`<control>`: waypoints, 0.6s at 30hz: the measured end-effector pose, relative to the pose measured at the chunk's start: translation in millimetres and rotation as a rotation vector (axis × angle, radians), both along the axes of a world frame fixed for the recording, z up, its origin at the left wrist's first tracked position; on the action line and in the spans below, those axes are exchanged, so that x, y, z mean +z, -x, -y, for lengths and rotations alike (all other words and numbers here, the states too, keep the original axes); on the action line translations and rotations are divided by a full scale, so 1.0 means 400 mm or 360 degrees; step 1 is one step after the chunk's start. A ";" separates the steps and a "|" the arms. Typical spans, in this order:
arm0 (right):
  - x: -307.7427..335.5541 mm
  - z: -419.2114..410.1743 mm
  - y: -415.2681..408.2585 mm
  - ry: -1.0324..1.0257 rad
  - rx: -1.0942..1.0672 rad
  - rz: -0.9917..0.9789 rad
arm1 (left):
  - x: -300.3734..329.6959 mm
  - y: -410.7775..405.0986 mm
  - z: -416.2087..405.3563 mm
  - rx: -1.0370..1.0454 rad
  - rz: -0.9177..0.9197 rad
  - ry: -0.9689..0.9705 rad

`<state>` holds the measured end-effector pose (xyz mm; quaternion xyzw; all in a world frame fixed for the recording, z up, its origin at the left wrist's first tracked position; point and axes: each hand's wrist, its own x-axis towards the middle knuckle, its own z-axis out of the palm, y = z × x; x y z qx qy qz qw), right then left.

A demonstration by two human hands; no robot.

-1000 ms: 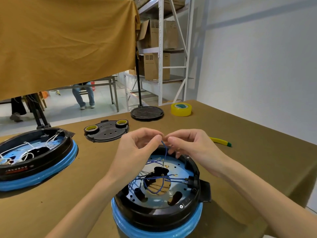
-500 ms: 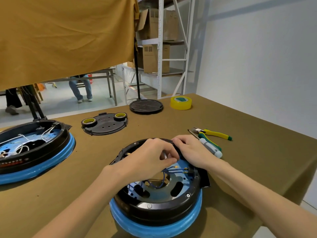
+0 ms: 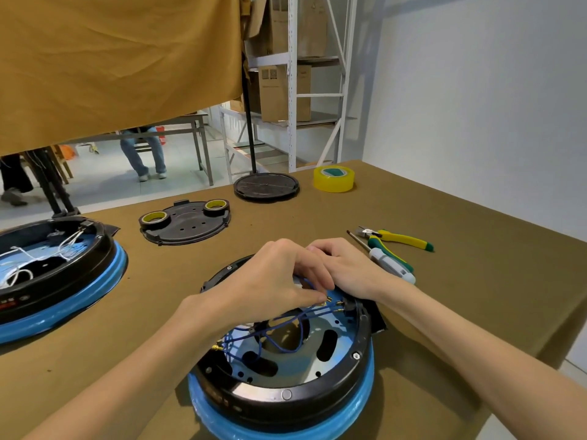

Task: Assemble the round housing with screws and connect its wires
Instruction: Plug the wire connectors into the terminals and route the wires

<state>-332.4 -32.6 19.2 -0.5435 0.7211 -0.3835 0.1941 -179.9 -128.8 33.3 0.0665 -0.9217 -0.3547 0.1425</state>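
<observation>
The round housing (image 3: 286, 360), black with a blue band round its base, sits on the brown-covered counter (image 3: 476, 296) near its front edge, open side up, with blue wires (image 3: 279, 322) looping across its metal inner plate. Both hands work at the far rim of the housing. The left hand (image 3: 279, 277) has its fingers curled down into the housing, the grip pinching a blue wire near its brass terminal (the fingertips themselves are partly hidden by the knuckles). The right hand (image 3: 352, 271) lies just beside the left, touching it, fingers curled over the rim; what its grip is closed on cannot be told, since the left hand covers the fingertips. To the right of the hands lie a screwdriver (image 3: 390, 263) with a white and green handle and a pair of yellow-handled pliers (image 3: 403, 239), close together. Farther back on the counter are a flat black cover plate (image 3: 185, 227) with two small tape rolls on it, a round black disc (image 3: 266, 187) and a roll of yellow tape (image 3: 333, 179). At the left edge a second housing (image 3: 54, 274) of the same kind holds white wires. A tan cloth (image 3: 117, 65) hangs behind the counter, beside metal shelving (image 3: 295, 74) with cardboard boxes.
</observation>
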 end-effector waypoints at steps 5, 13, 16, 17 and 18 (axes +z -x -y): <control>-0.002 0.011 0.004 0.0016 0.0027 0.0011 | -0.022 0.008 -0.002 0.0084 -0.0047 0.0005; -0.015 0.016 0.013 0.0035 0.0027 0.0020 | -0.041 0.005 -0.017 0.0136 -0.0153 -0.0049; -0.020 0.019 0.016 0.0043 0.0026 0.0019 | -0.039 0.002 -0.019 0.0142 -0.0152 -0.0059; -0.021 0.020 0.017 0.0049 0.0024 0.0027 | -0.038 0.002 -0.019 0.0144 -0.0142 -0.0056; -0.023 0.020 0.017 0.0053 0.0023 0.0037 | -0.037 0.002 -0.019 0.0146 -0.0134 -0.0057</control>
